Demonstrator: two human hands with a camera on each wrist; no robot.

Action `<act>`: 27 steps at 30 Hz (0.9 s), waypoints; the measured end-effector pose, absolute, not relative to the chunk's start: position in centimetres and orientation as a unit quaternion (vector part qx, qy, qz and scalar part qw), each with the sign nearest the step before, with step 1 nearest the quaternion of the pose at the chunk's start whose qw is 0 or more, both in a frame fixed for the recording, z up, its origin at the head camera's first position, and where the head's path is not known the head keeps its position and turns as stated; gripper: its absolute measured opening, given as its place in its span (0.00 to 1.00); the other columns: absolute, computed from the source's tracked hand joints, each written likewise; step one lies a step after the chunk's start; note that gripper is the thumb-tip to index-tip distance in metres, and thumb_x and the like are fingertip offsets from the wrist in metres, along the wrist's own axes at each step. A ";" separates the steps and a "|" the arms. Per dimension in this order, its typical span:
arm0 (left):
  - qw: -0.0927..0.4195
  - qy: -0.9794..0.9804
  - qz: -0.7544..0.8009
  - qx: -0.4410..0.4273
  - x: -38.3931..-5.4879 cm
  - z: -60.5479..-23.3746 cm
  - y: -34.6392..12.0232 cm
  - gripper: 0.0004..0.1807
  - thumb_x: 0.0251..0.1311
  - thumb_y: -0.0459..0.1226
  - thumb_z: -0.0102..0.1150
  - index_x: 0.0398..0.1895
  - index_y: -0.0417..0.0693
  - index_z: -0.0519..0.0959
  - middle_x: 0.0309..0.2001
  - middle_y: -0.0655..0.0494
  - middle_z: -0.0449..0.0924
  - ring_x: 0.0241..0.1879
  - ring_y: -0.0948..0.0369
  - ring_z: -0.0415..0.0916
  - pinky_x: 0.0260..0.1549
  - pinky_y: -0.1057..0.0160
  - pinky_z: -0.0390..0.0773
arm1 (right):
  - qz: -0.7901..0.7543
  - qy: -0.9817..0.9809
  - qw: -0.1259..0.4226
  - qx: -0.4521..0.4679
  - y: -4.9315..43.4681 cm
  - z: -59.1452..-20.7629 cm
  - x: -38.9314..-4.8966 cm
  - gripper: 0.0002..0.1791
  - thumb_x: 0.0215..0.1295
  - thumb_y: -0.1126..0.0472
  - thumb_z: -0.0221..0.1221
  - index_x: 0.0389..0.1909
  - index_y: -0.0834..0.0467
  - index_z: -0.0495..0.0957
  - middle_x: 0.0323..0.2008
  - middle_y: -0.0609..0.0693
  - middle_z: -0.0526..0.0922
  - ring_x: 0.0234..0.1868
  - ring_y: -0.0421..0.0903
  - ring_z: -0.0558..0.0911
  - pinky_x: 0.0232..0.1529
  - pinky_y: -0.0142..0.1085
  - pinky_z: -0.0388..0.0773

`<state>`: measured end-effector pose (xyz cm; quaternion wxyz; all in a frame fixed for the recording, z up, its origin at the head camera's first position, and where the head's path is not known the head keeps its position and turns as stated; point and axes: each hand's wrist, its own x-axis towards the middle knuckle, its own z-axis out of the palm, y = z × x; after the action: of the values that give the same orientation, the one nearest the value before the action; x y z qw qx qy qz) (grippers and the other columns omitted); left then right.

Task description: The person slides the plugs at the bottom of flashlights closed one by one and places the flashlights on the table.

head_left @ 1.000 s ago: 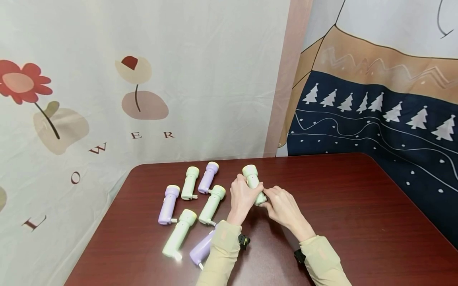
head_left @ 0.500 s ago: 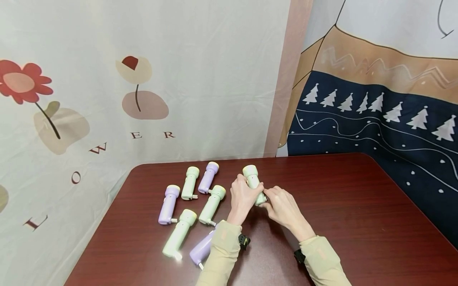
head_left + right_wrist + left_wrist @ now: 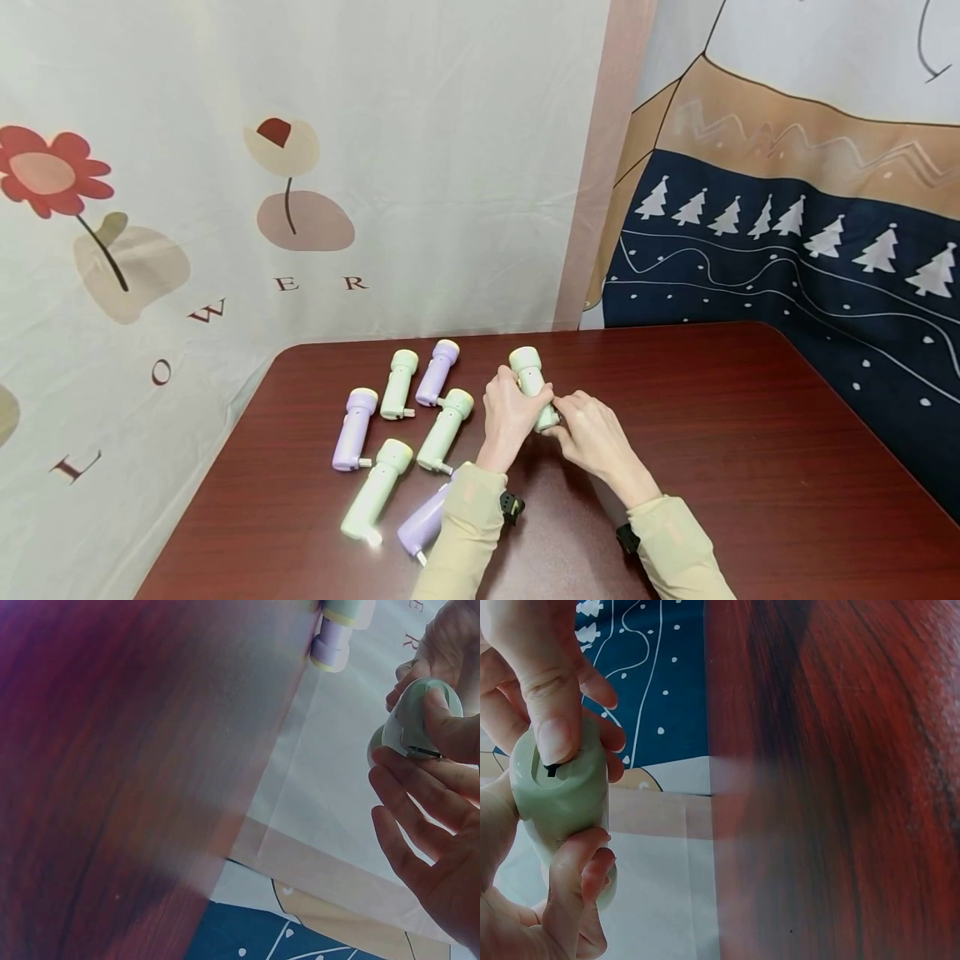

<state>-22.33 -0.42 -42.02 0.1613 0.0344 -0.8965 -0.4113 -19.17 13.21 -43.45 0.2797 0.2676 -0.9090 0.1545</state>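
Note:
A pale green flashlight (image 3: 531,380) is held between both hands toward the back of the table, its wide head pointing away. My left hand (image 3: 510,414) grips the barrel, its fingers curled round the green body (image 3: 566,810) in the left wrist view. At the base end, my right hand (image 3: 596,433) pinches the flashlight, the thumb (image 3: 556,739) pressed on the end face beside a small dark slot. Seen from the right wrist, the fingers (image 3: 420,787) of that hand lie along the flashlight's (image 3: 407,720) other side. Part of the barrel is hidden by the hands.
Left of the hands lie several flashlights, among them a green one (image 3: 444,429), a purple one (image 3: 354,429) and a green one (image 3: 375,492) with its fold-out end piece glowing. Another purple flashlight (image 3: 422,523) is partly under the left sleeve. Printed cloths (image 3: 450,167) hang behind the table (image 3: 720,417).

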 end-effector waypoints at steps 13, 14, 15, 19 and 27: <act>0.154 -0.898 -0.411 0.033 -22.3 -42.0 -0.3 0.22 0.41 0.49 0.70 0.26 0.45 0.69 0.22 0.53 0.72 0.21 0.54 0.73 0.20 0.65 0.70 | 0.157 -0.909 0.280 0.265 13.2 -43.4 -19.2 0.17 0.41 0.56 0.74 0.29 0.58 0.78 0.22 0.46 0.80 0.27 0.44 0.76 0.24 0.36 0.73; 0.154 -0.898 -0.410 0.033 -22.3 -42.0 -0.3 0.22 0.41 0.49 0.70 0.26 0.45 0.69 0.22 0.53 0.72 0.22 0.54 0.73 0.20 0.65 0.70 | 0.157 -0.909 0.280 0.265 13.2 -43.4 -19.2 0.17 0.41 0.56 0.74 0.29 0.58 0.78 0.22 0.45 0.79 0.27 0.44 0.76 0.24 0.36 0.73; 0.154 -0.898 -0.410 0.034 -22.3 -42.0 -0.4 0.22 0.41 0.49 0.70 0.26 0.45 0.69 0.22 0.53 0.72 0.22 0.54 0.73 0.20 0.65 0.70 | 0.157 -0.909 0.280 0.265 13.2 -43.4 -19.2 0.17 0.41 0.56 0.74 0.29 0.58 0.78 0.22 0.45 0.79 0.27 0.44 0.76 0.24 0.36 0.73; 0.155 -0.899 -0.408 0.034 -22.3 -42.1 -0.4 0.22 0.41 0.49 0.70 0.26 0.44 0.69 0.22 0.52 0.73 0.22 0.53 0.74 0.21 0.63 0.71 | 0.154 -0.910 0.278 0.265 13.1 -43.4 -19.1 0.17 0.41 0.56 0.74 0.29 0.59 0.79 0.21 0.45 0.79 0.27 0.44 0.76 0.24 0.36 0.73; 0.159 -0.900 -0.405 0.029 -22.3 -42.3 -0.5 0.23 0.41 0.49 0.70 0.26 0.44 0.69 0.22 0.53 0.72 0.22 0.54 0.73 0.21 0.63 0.71 | 0.156 -0.915 0.267 0.258 13.0 -43.5 -19.1 0.17 0.41 0.56 0.74 0.28 0.58 0.78 0.19 0.44 0.76 0.26 0.43 0.74 0.23 0.35 0.71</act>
<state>-22.30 -0.47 -42.35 0.1594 0.0292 -0.9000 -0.4046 -19.09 13.03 -43.46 0.2669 0.2584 -0.9152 0.1564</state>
